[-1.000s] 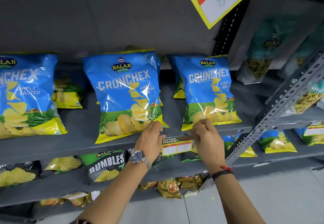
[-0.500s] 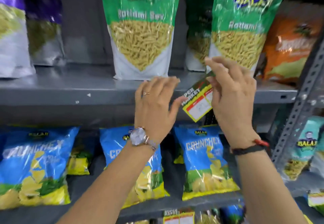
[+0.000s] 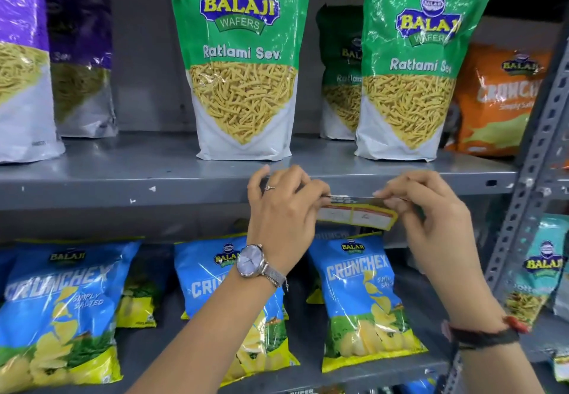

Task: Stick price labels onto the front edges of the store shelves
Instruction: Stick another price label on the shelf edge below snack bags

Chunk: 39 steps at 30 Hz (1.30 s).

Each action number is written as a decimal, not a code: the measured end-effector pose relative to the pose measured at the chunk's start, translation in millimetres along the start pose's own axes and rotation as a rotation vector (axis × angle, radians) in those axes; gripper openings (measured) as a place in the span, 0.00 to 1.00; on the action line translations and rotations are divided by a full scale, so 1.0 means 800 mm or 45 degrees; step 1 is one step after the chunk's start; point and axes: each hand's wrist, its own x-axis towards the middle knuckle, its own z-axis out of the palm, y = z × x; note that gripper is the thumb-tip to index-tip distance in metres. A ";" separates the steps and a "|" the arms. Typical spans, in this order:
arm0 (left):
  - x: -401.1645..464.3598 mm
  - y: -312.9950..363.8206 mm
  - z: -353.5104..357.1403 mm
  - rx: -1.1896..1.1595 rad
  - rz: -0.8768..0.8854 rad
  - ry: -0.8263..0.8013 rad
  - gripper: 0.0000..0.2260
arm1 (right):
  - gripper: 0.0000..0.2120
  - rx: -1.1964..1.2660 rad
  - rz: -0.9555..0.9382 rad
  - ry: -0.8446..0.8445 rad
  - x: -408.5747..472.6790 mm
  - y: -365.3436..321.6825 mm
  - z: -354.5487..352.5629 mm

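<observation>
A yellow-bordered price label (image 3: 357, 215) with red and white boxes lies flat against the grey front edge of the upper shelf (image 3: 123, 192). My left hand (image 3: 283, 208), with a ring and a wristwatch, pinches the label's left end. At the label's right end my right hand (image 3: 431, 215) grips the top corner. Both hands hold the label level just below the two green Ratlami Sev bags (image 3: 243, 61). Part of the label is hidden behind my fingers.
Purple and orange snack bags (image 3: 498, 98) stand on the same upper shelf. Blue Crunchex chip bags (image 3: 360, 298) lean on the shelf below. A slotted grey metal upright (image 3: 535, 159) runs down the right side, with more bags beyond it.
My view and hands rose from the lower shelf, where one label stays stuck. The label held tilted in front of the sev bags has come down level against the upper shelf's edge.
</observation>
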 end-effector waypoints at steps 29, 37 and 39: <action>0.020 0.010 0.007 -0.006 -0.199 0.029 0.08 | 0.12 0.263 0.242 0.118 0.027 0.031 0.016; 0.023 0.010 0.010 -0.028 -0.266 0.042 0.10 | 0.19 0.286 0.338 0.161 0.034 0.029 0.023; 0.023 0.010 0.012 -0.027 -0.277 0.050 0.10 | 0.16 0.282 0.357 0.166 0.035 0.029 0.024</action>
